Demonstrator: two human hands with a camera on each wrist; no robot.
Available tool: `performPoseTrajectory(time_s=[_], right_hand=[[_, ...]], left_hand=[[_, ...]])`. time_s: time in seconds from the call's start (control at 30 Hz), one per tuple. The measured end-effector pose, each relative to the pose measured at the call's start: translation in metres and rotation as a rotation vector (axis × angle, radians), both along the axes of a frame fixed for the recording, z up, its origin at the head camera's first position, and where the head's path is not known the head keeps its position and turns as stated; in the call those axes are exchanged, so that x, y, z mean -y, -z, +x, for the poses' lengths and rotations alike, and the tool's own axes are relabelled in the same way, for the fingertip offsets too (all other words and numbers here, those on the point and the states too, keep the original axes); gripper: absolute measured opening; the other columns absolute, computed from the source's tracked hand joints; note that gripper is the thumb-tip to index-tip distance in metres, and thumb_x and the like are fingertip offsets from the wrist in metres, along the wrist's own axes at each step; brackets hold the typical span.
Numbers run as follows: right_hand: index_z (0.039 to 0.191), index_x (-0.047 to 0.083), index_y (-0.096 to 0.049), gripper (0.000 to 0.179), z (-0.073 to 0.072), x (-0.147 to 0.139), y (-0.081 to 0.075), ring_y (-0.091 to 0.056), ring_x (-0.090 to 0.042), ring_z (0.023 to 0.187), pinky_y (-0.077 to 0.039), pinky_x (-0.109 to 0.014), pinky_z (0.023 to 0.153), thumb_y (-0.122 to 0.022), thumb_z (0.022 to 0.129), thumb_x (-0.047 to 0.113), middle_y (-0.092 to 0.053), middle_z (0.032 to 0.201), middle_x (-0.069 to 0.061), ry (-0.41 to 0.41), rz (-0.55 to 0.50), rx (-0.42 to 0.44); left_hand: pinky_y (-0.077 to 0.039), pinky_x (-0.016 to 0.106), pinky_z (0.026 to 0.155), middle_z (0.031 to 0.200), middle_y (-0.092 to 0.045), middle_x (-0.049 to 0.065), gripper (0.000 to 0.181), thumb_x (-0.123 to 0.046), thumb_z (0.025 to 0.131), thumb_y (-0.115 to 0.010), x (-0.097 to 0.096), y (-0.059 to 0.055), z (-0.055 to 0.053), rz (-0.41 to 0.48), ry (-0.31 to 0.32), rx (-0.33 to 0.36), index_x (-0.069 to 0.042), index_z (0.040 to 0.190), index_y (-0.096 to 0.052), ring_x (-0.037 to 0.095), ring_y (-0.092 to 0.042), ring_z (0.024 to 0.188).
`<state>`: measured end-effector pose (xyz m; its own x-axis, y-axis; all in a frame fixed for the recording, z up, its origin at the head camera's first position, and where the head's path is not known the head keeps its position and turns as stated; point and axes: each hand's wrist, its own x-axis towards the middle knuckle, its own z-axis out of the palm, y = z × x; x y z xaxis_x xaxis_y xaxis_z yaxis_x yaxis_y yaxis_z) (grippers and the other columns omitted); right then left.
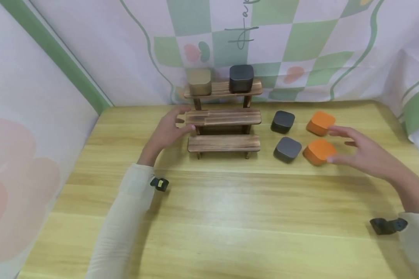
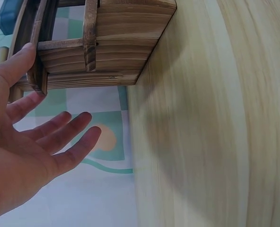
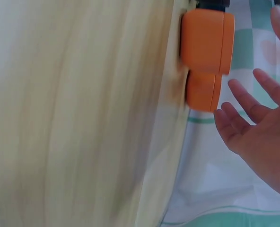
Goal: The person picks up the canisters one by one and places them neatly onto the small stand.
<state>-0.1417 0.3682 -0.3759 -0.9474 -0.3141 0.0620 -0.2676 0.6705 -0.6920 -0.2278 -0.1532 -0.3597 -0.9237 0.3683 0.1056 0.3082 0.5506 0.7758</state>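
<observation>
A three-tier wooden display stand (image 1: 224, 143) stands at the back of the table. My left hand (image 1: 169, 128) is at the left end of its middle tier, thumb and fingers spread; the left wrist view shows the thumb at the tier's edge, but firm contact is hard to tell. On the top tier sit a tan rounded-square box (image 1: 200, 82) and a black one (image 1: 241, 78). Right of the stand lie a black box (image 1: 283, 121), a dark grey box (image 1: 288, 149) and two orange boxes (image 1: 320, 123). Beside the orange pair, my right hand (image 1: 366, 155) has its fingers apart, holding nothing.
A light wooden table (image 1: 209, 217) extends in front of the stand. Behind it hangs a green-and-white checked curtain (image 1: 227, 46), close to the top tier. A pale wall panel with a green strip (image 1: 66, 69) stands at the left. Each wrist wears a small black camera (image 1: 159, 183).
</observation>
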Motion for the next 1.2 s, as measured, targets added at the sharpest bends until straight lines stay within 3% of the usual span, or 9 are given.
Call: performPoseTrajectory(time_s=[0.13,0.4,0.7,0.8,0.9,1.0,1.1,1.2], right_hand=[[0.156,0.007,-0.029,0.092,0.003,-0.011,0.001,-0.036,-0.001,0.124,-0.027,0.001,0.092,-0.082,0.081,0.003,-0.040,0.144,-0.020,0.009,0.021,0.058],[0.156,0.009,-0.031,0.094,0.005,-0.026,0.013,-0.035,0.006,0.121,-0.027,-0.001,0.095,-0.082,0.077,-0.001,-0.041,0.138,0.015,-0.008,0.002,0.055],[0.150,0.003,-0.038,0.088,-0.002,-0.029,0.021,-0.038,0.010,0.118,-0.026,0.000,0.095,-0.084,0.075,-0.002,-0.048,0.129,0.021,-0.022,0.018,0.042],[0.149,0.003,-0.040,0.085,-0.004,-0.026,0.022,-0.038,0.011,0.117,-0.025,0.001,0.094,-0.084,0.076,0.001,-0.049,0.130,0.017,-0.026,0.043,0.048],[0.148,0.003,-0.041,0.083,-0.006,-0.022,0.020,-0.038,0.009,0.117,-0.025,0.002,0.094,-0.085,0.077,0.004,-0.051,0.136,0.000,-0.029,0.069,0.054],[0.148,0.005,-0.042,0.083,-0.007,-0.016,0.018,-0.040,-0.005,0.125,-0.024,0.002,0.093,-0.085,0.078,0.006,-0.048,0.141,-0.018,-0.039,0.077,0.071],[0.149,0.008,-0.043,0.083,-0.009,-0.010,0.016,-0.040,-0.016,0.127,-0.023,0.002,0.094,-0.085,0.077,0.007,-0.045,0.145,-0.023,-0.057,0.071,0.081],[0.149,0.008,-0.042,0.084,-0.011,-0.006,0.015,-0.038,-0.032,0.133,-0.024,-0.020,0.113,-0.086,0.078,0.008,-0.041,0.148,-0.025,-0.063,0.069,0.104]], left_hand=[[-0.053,0.046,0.094,0.153,-0.039,0.016,0.068,-0.024,0.094,-0.072,0.002,0.000,0.000,-0.022,-0.003,0.015,-0.006,0.151,-0.040,0.045,-0.052,0.124],[-0.051,0.048,0.096,0.155,-0.038,0.013,0.065,-0.028,0.096,-0.070,0.003,0.003,-0.001,-0.033,-0.018,0.030,-0.009,0.151,-0.041,0.043,-0.052,0.124],[-0.048,0.051,0.100,0.152,-0.038,0.019,0.064,-0.027,0.097,-0.069,0.004,0.006,-0.002,-0.045,-0.022,0.041,-0.009,0.152,-0.040,0.044,-0.052,0.124],[-0.048,0.051,0.100,0.151,-0.039,0.021,0.064,-0.026,0.097,-0.068,0.004,0.007,-0.002,-0.048,-0.023,0.036,-0.009,0.152,-0.040,0.043,-0.053,0.123],[-0.048,0.050,0.100,0.151,-0.040,0.020,0.063,-0.026,0.097,-0.068,0.004,0.007,-0.002,-0.041,-0.023,0.030,-0.010,0.151,-0.041,0.043,-0.053,0.123],[-0.048,0.050,0.100,0.152,-0.039,0.018,0.062,-0.027,0.098,-0.068,0.004,0.008,-0.001,-0.040,-0.022,0.029,-0.010,0.151,-0.041,0.043,-0.053,0.123],[-0.048,0.050,0.100,0.152,-0.040,0.018,0.062,-0.027,0.098,-0.068,0.004,0.007,0.000,-0.041,-0.023,0.031,-0.011,0.151,-0.041,0.042,-0.053,0.123],[-0.048,0.050,0.100,0.152,-0.040,0.016,0.061,-0.027,0.098,-0.067,0.004,0.007,0.000,-0.034,-0.019,0.031,-0.011,0.151,-0.041,0.041,-0.054,0.123]])
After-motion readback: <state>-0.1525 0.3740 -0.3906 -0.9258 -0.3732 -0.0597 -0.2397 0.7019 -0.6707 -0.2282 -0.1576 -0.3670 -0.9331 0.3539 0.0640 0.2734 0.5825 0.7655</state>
